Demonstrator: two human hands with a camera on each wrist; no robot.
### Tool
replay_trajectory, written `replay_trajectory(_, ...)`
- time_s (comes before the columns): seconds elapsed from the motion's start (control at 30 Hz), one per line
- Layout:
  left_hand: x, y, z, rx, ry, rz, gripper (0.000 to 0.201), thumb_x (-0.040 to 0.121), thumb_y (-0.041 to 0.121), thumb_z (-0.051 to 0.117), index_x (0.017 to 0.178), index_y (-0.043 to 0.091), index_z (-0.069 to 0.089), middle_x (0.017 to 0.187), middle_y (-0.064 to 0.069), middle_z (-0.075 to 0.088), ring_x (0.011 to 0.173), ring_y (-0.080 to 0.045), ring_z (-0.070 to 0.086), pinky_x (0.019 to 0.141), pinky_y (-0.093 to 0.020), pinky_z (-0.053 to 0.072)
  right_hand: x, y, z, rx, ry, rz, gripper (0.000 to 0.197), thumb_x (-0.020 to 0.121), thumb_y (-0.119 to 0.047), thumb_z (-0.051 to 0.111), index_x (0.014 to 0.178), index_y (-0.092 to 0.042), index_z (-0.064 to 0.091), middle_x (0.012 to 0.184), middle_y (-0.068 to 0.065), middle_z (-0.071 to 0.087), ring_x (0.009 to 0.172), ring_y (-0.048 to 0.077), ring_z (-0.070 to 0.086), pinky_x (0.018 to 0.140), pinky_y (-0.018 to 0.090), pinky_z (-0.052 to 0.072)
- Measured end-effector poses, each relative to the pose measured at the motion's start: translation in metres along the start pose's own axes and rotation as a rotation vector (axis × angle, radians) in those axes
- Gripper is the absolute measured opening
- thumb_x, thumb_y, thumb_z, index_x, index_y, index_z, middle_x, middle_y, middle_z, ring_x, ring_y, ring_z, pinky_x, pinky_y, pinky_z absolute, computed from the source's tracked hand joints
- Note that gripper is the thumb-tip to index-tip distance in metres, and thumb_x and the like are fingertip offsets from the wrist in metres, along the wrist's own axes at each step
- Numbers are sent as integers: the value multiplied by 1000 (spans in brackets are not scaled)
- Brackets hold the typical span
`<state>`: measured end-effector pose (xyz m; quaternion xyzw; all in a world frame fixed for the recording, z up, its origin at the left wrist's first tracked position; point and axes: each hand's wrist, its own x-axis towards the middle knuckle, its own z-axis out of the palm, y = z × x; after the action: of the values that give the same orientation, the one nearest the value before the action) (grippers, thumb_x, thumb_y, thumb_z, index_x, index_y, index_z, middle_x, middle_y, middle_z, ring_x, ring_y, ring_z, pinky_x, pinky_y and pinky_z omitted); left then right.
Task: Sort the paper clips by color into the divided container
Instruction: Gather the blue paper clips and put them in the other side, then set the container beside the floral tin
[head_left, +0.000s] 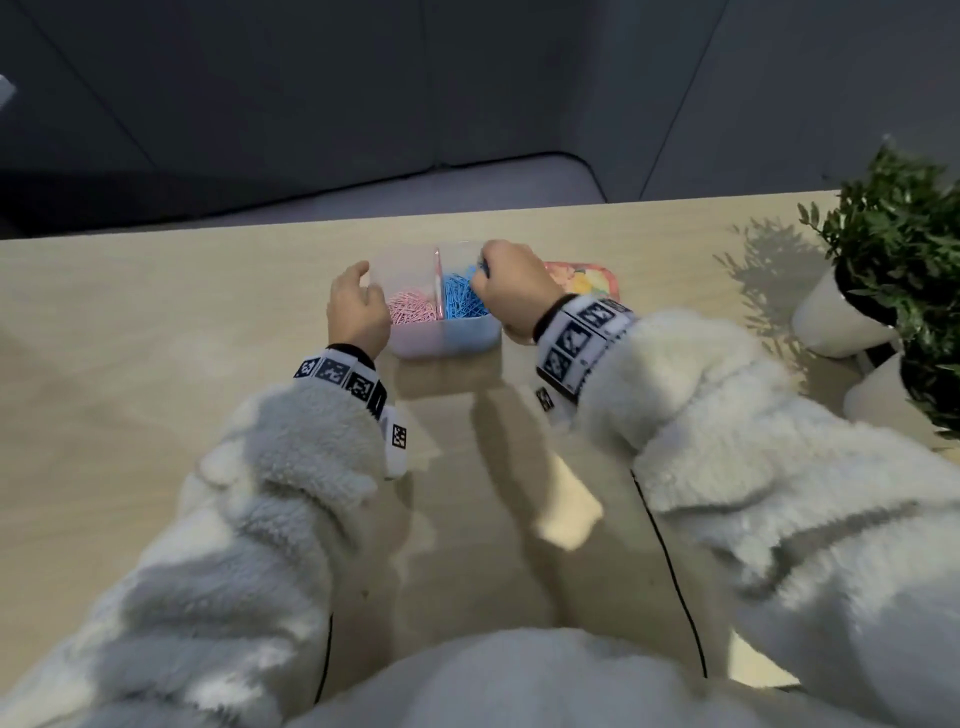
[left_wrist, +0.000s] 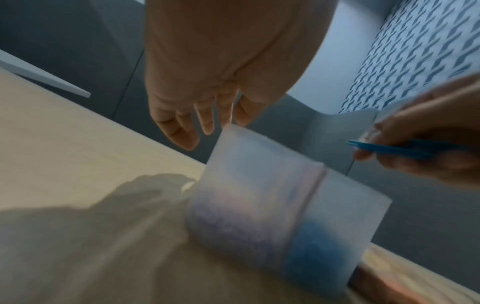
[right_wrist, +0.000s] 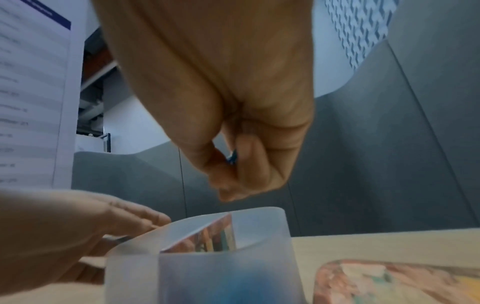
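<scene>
A translucent divided container (head_left: 447, 340) stands mid-table, with pink paper clips (head_left: 412, 310) in its left compartment and blue paper clips (head_left: 460, 302) in its right. My left hand (head_left: 363, 293) rests against the container's left wall (left_wrist: 259, 185), its fingers (left_wrist: 207, 123) relaxed and straight at the rim. Just above the blue compartment, my right hand (head_left: 484, 271) pinches a single blue paper clip (left_wrist: 389, 149) between thumb and fingers. The right wrist view shows that clip (right_wrist: 231, 159) held over the container (right_wrist: 207, 267), beside the divider (right_wrist: 207, 236).
A colourful flat lid (head_left: 584, 278) lies just right of the container, partly behind my right hand. Two potted plants in white pots (head_left: 831, 317) stand at the table's right edge. The table's far edge runs close behind the container.
</scene>
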<state>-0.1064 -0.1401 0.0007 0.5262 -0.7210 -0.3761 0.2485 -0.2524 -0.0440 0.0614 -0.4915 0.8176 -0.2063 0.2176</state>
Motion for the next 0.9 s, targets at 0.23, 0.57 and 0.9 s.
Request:
replay_trajectory(0.23, -15, -16, 5, -8, -56, -9, 45, 101, 26, 23, 145, 18, 25, 151, -3, 33, 136, -21, 35, 108, -24, 26, 24, 1, -11, 143, 95, 129, 23, 94, -10, 35, 90, -3, 57, 88, 13, 61, 87, 29, 58, 81, 33, 48)
replay_trajectory(0.57, -31, -22, 11, 47, 23, 90, 45, 101, 23, 22, 146, 17, 22, 148, -4, 38, 132, -22, 41, 100, -29, 35, 12, 113, 17, -181, 196, 608, 90, 73, -65, 61, 131, -1, 35, 133, 15, 42, 125, 32, 40, 98, 44, 38)
replay_trajectory(0.9, -37, -25, 12, 67, 51, 62, 46, 100, 23, 24, 145, 22, 22, 143, -8, 43, 125, -25, 46, 97, -36, 39, 3, 128, 11, 486, 359, 732, 82, 61, -33, 85, 123, 0, 41, 123, 14, 57, 110, 29, 57, 91, 38, 50)
